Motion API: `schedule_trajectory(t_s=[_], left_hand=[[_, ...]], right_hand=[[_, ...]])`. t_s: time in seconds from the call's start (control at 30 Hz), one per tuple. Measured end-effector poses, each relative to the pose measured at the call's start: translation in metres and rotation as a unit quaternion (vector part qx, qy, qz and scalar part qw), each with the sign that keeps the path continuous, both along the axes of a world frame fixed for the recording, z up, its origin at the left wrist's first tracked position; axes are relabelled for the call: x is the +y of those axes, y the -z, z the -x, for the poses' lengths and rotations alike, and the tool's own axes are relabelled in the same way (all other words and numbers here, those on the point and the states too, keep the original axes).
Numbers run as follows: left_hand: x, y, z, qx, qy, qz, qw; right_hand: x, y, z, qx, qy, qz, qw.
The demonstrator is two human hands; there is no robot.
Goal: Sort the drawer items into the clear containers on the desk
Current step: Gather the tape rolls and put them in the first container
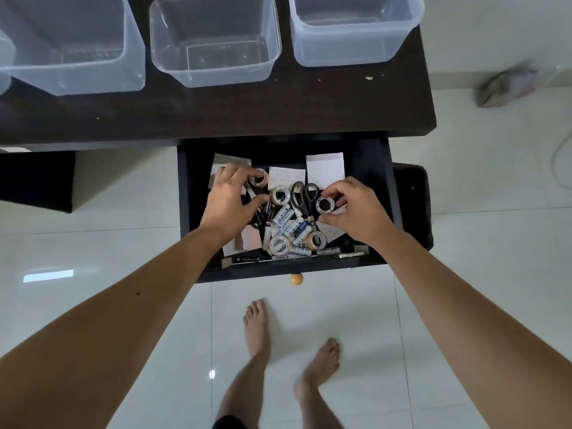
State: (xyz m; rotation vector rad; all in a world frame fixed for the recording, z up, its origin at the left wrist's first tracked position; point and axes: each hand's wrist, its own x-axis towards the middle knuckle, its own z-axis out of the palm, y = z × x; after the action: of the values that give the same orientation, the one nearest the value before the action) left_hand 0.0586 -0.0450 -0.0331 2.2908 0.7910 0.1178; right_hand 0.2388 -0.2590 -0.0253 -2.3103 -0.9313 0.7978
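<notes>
The open black drawer [376, 168] holds tape rolls, batteries [288, 219], black-handled scissors [305, 196] and paper slips [325, 168]. My left hand [230, 201] is inside at the left, its fingers curled round a tape roll [258, 178] near the back. My right hand [356, 209] pinches another tape roll [325, 205] beside the scissors. A third roll [279, 196] lies between the hands. Two more rolls [280, 244] sit near the drawer front. Three clear containers stand on the dark desk: left [77, 75], middle [213, 72], right [356, 54].
The drawer has a wooden knob [296, 279] at its front. My bare feet [257, 323] stand on white tiles below it. A crumpled cloth [507, 85] lies on the floor at the right. A black bin [414, 187] sits beside the drawer.
</notes>
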Motion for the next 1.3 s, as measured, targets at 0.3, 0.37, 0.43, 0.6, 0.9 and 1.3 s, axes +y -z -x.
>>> schedule_trajectory(t_s=[0.3, 0.37, 0.43, 0.6, 0.9, 1.3], left_hand=[[0.007, 0.011, -0.004, 0.004, -0.019, 0.011, 1.000], [0.006, 0.012, -0.005, 0.002, -0.021, 0.001, 1.000], [0.005, 0.012, -0.006, 0.004, -0.020, -0.007, 1.000], [0.004, 0.008, -0.005, 0.022, -0.013, 0.021, 0.999], [-0.001, -0.002, 0.003, -0.025, 0.016, 0.023, 0.999], [-0.008, -0.001, -0.011, 0.023, 0.124, 0.022, 0.992]], right_hand=[[0.002, 0.006, -0.002, -0.018, -0.001, 0.005, 1.000], [0.002, 0.006, -0.002, -0.029, -0.006, 0.002, 1.000], [0.003, 0.004, -0.001, -0.044, -0.013, -0.003, 0.999], [0.001, -0.004, 0.002, -0.042, 0.000, -0.055, 0.998], [0.020, -0.015, 0.018, -0.006, -0.026, -0.104, 0.994], [0.016, -0.018, 0.015, 0.017, -0.027, -0.098, 0.995]])
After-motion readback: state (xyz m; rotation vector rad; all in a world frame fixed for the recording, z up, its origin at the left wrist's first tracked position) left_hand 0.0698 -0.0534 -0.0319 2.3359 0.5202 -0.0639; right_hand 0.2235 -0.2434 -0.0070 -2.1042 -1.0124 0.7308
